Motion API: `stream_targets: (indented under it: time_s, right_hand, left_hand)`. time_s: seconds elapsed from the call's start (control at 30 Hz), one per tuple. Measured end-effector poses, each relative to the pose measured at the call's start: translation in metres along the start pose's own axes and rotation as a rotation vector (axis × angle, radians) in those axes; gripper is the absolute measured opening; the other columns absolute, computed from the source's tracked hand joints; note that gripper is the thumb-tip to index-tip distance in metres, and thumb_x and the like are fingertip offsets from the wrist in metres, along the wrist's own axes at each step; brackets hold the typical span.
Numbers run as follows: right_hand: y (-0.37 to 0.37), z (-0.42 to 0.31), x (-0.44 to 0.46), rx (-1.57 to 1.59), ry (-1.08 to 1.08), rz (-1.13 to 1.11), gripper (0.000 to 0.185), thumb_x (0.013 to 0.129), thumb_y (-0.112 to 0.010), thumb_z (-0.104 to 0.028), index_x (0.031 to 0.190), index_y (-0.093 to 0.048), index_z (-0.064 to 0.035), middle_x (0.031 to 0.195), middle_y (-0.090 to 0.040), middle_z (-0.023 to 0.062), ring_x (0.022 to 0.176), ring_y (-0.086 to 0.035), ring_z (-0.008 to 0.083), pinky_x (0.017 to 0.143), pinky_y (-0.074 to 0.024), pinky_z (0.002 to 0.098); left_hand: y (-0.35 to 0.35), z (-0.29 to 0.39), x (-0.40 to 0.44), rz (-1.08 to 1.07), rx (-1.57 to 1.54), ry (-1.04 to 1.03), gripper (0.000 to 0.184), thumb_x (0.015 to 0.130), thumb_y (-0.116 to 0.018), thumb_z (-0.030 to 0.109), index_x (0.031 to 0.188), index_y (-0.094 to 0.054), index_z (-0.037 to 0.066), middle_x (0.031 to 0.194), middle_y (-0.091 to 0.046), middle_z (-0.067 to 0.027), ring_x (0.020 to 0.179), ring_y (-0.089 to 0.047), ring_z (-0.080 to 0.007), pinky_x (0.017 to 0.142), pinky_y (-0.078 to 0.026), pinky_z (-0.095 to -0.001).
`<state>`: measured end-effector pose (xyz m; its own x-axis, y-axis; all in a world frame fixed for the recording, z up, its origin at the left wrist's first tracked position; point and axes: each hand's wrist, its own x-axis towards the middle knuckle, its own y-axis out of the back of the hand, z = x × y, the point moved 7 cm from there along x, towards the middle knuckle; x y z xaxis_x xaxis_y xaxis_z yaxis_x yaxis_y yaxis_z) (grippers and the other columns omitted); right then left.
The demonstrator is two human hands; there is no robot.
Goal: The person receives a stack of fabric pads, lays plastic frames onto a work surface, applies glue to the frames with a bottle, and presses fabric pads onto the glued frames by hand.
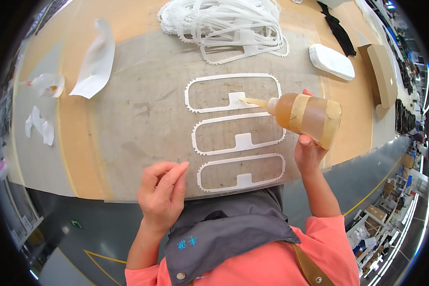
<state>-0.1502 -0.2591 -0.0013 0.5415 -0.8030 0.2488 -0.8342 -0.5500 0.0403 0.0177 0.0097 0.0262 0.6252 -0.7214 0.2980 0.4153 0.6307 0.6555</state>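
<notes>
My right hand [309,155] grips a squeeze bottle [314,119], its thumb on the near side and a fingertip showing beyond the far side; the bottle holds amber liquid, has tan tape wrapped around it, and lies tilted almost on its side. Its narrow nozzle [255,101] points left, the tip at the tab [234,102] of the farthest of three thin white frames; I cannot tell whether it touches. The farthest frame [233,76], the middle frame [243,140] and the nearest frame [244,180] lie flat in a column on the table [143,133] in front of me, each a long rounded loop with toothed ends and a small tab on its near edge. My left hand [163,190] is at the table's near edge, left of the nearest frame and apart from it, fingers curled and thumb pressed to the fingertips; I cannot tell whether anything small is between them. Beyond the column sits a heaped pile of similar white frames [229,26]. At far left are a curled white sheet [95,62] and some white scraps [44,127]; at right, a white block [331,62], a black strip [339,31] and an open cardboard box [381,76]. I wear a gray apron [233,238] over coral sleeves [326,233].
</notes>
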Motion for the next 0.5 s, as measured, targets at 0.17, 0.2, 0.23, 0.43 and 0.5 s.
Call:
stream_targets:
  time_s: [0.17, 0.2, 0.23, 0.43, 0.5]
  right_hand:
    - [-0.002, 0.012, -0.009, 0.327, -0.243, 0.081, 0.073, 0.087, -0.077, -0.049, 0.139, -0.043, -0.0099, 0.135, -0.058, 0.0167, 0.127, -0.058, 0.0304, 0.104, -0.0523, 0.0458]
    - [-0.003, 0.017, -0.008, 0.559, -0.424, 0.112, 0.065, 0.091, -0.073, -0.048, 0.137, -0.048, -0.01, 0.133, -0.06, 0.0143, 0.123, -0.061, 0.028, 0.101, -0.0551, 0.0442]
    - [-0.006, 0.019, -0.009, 0.789, -0.61, 0.141, 0.057, 0.094, -0.07, -0.047, 0.134, -0.052, -0.01, 0.131, -0.062, 0.0119, 0.12, -0.064, 0.0257, 0.097, -0.058, 0.0427]
    - [0.034, -0.027, -0.042, 0.435, -0.273, 0.123, 0.077, 0.092, -0.066, -0.056, 0.147, -0.041, -0.0083, 0.146, -0.051, 0.0175, 0.137, -0.05, 0.0335, 0.101, -0.056, 0.0434]
    - [0.032, -0.034, -0.058, 0.096, -0.006, 0.051, 0.088, 0.088, -0.069, -0.061, 0.149, -0.035, -0.0083, 0.148, -0.048, 0.0196, 0.141, -0.045, 0.0334, 0.109, -0.0499, 0.0471]
  left_hand:
    - [0.003, 0.01, -0.014, 0.014, -0.009, -0.001, 0.022, 0.085, -0.074, -0.005, 0.104, -0.076, 0.007, 0.099, -0.065, -0.004, 0.074, -0.058, -0.0102, 0.048, -0.04, -0.0222]
    - [0.003, 0.013, -0.017, 0.016, -0.007, -0.005, 0.022, 0.085, -0.074, -0.005, 0.105, -0.076, 0.006, 0.099, -0.065, -0.004, 0.073, -0.059, -0.0101, 0.048, -0.041, -0.0222]
    - [0.005, 0.017, -0.021, 0.031, -0.009, -0.018, 0.022, 0.085, -0.074, -0.005, 0.105, -0.076, 0.006, 0.099, -0.065, -0.0041, 0.072, -0.059, -0.01, 0.048, -0.041, -0.0221]
    - [0.006, 0.027, -0.044, 0.036, -0.036, 0.013, 0.021, 0.085, -0.075, -0.005, 0.103, -0.076, 0.005, 0.097, -0.065, -0.0048, 0.072, -0.06, -0.0102, 0.051, -0.046, -0.0222]
    - [-0.001, 0.029, -0.048, 0.027, -0.066, 0.024, 0.021, 0.084, -0.076, -0.005, 0.102, -0.076, 0.005, 0.097, -0.065, -0.005, 0.072, -0.061, -0.0107, 0.052, -0.047, -0.0228]
